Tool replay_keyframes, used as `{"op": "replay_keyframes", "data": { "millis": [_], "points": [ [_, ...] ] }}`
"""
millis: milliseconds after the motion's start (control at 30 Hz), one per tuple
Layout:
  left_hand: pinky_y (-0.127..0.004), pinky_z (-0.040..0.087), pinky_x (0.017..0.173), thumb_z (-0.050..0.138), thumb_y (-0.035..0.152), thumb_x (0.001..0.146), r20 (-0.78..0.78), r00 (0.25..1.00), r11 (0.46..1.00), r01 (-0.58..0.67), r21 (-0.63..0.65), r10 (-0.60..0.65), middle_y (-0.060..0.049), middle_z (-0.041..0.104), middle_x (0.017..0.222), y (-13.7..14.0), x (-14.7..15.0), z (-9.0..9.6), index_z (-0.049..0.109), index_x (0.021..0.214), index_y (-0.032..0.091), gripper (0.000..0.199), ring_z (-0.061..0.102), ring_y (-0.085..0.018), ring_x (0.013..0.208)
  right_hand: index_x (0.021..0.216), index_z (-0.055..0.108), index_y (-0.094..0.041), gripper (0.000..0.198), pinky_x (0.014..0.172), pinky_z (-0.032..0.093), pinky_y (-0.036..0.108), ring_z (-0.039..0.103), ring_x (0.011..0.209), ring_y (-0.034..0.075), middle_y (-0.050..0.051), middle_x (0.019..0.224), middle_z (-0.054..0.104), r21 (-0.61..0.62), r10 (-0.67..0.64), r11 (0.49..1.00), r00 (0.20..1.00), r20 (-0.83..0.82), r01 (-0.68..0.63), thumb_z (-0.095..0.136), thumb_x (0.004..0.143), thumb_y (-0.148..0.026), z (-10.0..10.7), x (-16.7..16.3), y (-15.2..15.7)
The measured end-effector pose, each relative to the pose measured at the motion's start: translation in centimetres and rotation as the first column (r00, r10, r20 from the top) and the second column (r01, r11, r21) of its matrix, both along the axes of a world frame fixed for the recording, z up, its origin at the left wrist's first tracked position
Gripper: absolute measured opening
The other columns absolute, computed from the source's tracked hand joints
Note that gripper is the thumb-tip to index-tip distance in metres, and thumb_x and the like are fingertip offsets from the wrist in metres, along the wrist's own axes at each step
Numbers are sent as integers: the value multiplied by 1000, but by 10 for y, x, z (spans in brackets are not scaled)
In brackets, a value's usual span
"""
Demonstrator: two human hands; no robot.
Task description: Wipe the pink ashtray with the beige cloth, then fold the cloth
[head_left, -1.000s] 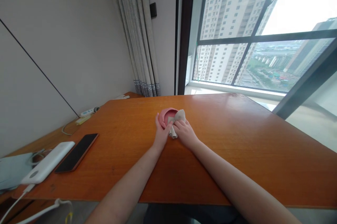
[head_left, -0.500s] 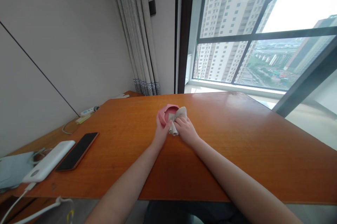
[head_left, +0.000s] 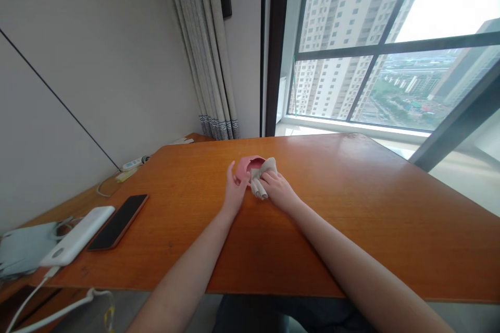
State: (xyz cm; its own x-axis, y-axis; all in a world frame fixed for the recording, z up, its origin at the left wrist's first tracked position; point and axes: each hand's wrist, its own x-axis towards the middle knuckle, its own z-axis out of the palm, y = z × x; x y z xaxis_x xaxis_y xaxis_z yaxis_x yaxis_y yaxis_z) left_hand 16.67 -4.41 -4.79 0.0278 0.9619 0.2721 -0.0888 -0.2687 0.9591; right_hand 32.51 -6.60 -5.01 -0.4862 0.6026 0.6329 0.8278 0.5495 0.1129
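A small pink bowl (head_left: 242,166) with a dark, hollow inside is tilted over the middle of the wooden table, its opening turned toward the right. My left hand (head_left: 235,189) grips its near left side, thumb against the front and fingertips raised along the outer edge. In my right hand (head_left: 279,189) a crumpled pale grey cloth (head_left: 259,186) is pinched and pressed against the bowl's right side and opening. Folds of the cloth hang down between both hands. The cloth and my right fingers cover part of the bowl's inside.
The orange-brown table (head_left: 351,208) spreads around my hands. To the left lie a dark phone (head_left: 118,222), a white power bank (head_left: 78,236) with a cable, and a pale blue-grey item (head_left: 25,249). A power strip (head_left: 133,164) rests by the wall. A window (head_left: 363,88) stands beyond the table.
The bowl has turned a little in my hands, and its opening looks narrower. My left fingers have shifted outward, with fingertips now showing. The cloth stays in my right hand.
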Motion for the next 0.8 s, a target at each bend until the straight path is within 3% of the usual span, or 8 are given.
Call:
{"op": "replay_keyframes", "data": {
  "millis": [133, 267, 433, 533, 633, 700, 800],
  "points": [
    [-35, 38, 100, 64, 38, 75, 37, 998, 998, 61, -28, -60, -11, 51, 129, -7, 11, -10, 17, 140, 22, 82, 49, -20, 118, 86, 62, -18, 13, 67, 34, 31, 46, 81, 18, 6, 82, 57, -12, -51, 999, 998, -42, 50, 49, 87, -16, -6, -7, -2],
    [-34, 36, 101, 51, 39, 83, 18, 1000, 999, -12, -41, 13, -8, 48, 131, 2, 4, -14, 31, 133, 23, 56, 48, -19, 119, 85, 61, -18, 13, 72, 35, 31, 46, 81, 18, 5, 84, 57, -43, -22, 999, 999, -43, 20, 48, 88, -17, -4, -14, -3],
    [-34, 30, 105, 52, 35, 82, -111, 987, 989, -107, 97, 118, -7, 51, 127, 14, -11, -8, 46, 122, 20, 43, 44, -21, 121, 84, 59, -19, 17, 77, 35, 31, 46, 84, 17, 5, 86, 58, -34, 81, 996, 996, 25, -80, 44, 91, -21, 1, -9, 0],
    [-36, 30, 106, 54, 38, 82, -89, 992, 992, -82, 100, 91, -8, 51, 128, 7, -10, -3, 43, 127, 21, 50, 44, -22, 122, 83, 60, -19, 19, 79, 35, 32, 46, 82, 17, 4, 81, 57, 1, 73, 997, 997, 22, -73, 44, 91, -20, 0, -5, 0],
    [-35, 33, 104, 57, 39, 80, 22, 1000, 999, 12, 35, -13, -8, 48, 132, -6, -1, 2, 25, 139, 23, 69, 44, -21, 123, 84, 61, -19, 14, 74, 34, 31, 46, 83, 18, 5, 82, 57, 15, 2, 1000, 999, -45, -1, 47, 89, -19, -1, -5, -2],
    [-32, 33, 104, 59, 37, 78, 57, 995, 995, 79, 56, -82, -8, 43, 137, -14, 7, 4, 15, 142, 23, 79, 42, -20, 125, 85, 61, -19, 12, 72, 34, 31, 45, 83, 18, 6, 84, 57, 8, -45, 999, 994, -99, 46, 50, 88, -21, -2, -6, -3],
    [-28, 30, 106, 58, 35, 79, 50, 997, 996, 53, 72, -57, -8, 36, 143, -19, 12, 5, 15, 141, 22, 77, 35, -19, 131, 86, 61, -19, 12, 71, 34, 31, 45, 83, 18, 6, 85, 56, -4, -47, 999, 991, -121, 47, 50, 87, -21, -4, -10, -5]
  ]
}}
